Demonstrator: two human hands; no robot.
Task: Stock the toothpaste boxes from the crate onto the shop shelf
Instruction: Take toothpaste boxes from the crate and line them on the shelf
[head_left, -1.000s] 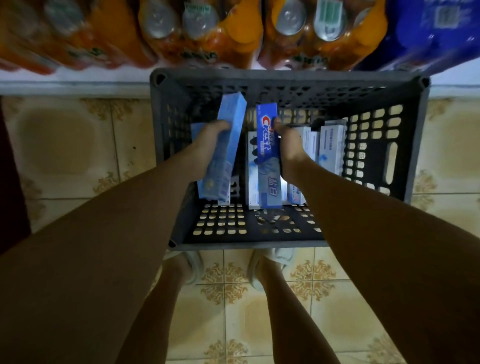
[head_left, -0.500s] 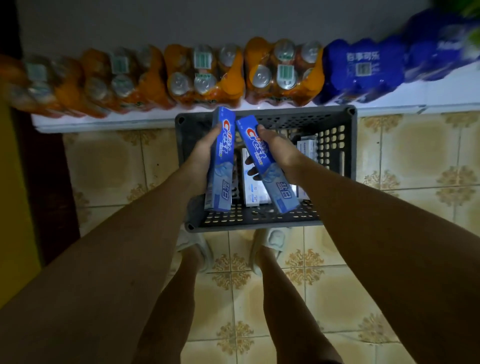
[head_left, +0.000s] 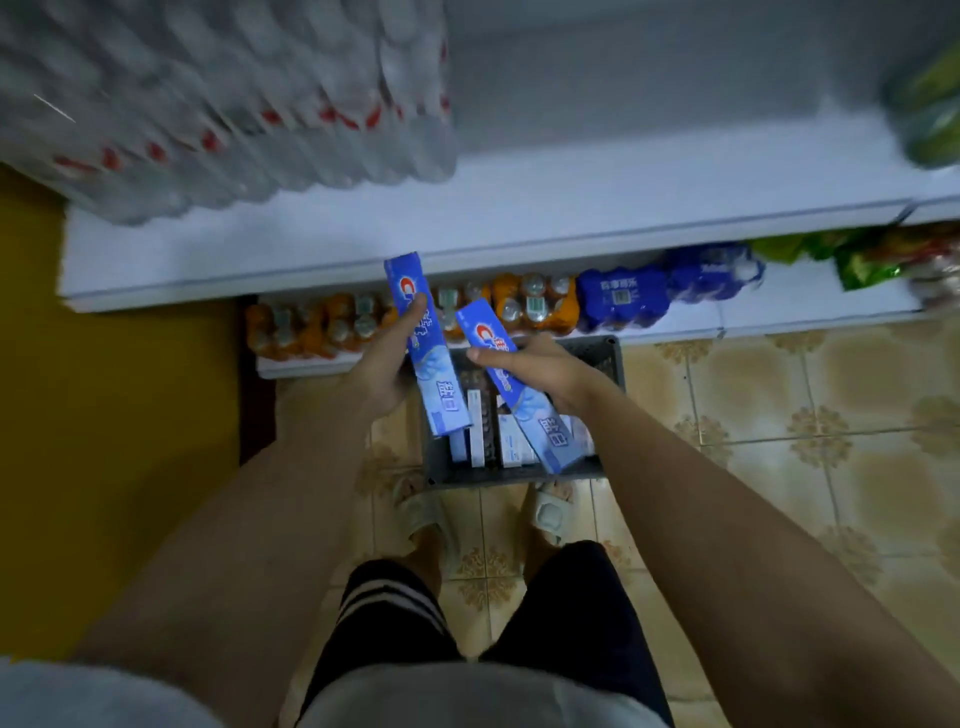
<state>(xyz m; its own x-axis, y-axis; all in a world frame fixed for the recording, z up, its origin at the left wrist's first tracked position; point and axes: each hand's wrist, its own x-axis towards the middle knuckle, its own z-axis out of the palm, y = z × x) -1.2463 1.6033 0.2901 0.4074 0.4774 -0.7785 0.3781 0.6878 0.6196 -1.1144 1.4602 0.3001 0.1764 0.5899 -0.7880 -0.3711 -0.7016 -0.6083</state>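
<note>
Toothpaste boxes (head_left: 425, 348) gripped, one per hand (head_left: 379, 371), above crate (head_left: 610, 358).

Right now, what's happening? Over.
Left hand grips one toothpaste box; right hand grips another box. More in crate. White shelf ahead, nothing blocking.

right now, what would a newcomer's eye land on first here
Two bright blue Crest toothpaste boxes dominate the middle: the left hand grips one, the right hand grips the other, both above the grey crate on the tiled floor. Next, the orange drink packs along the bottom shelf behind the crate, and the wrapped water bottles on the white shelf at upper left.
</note>
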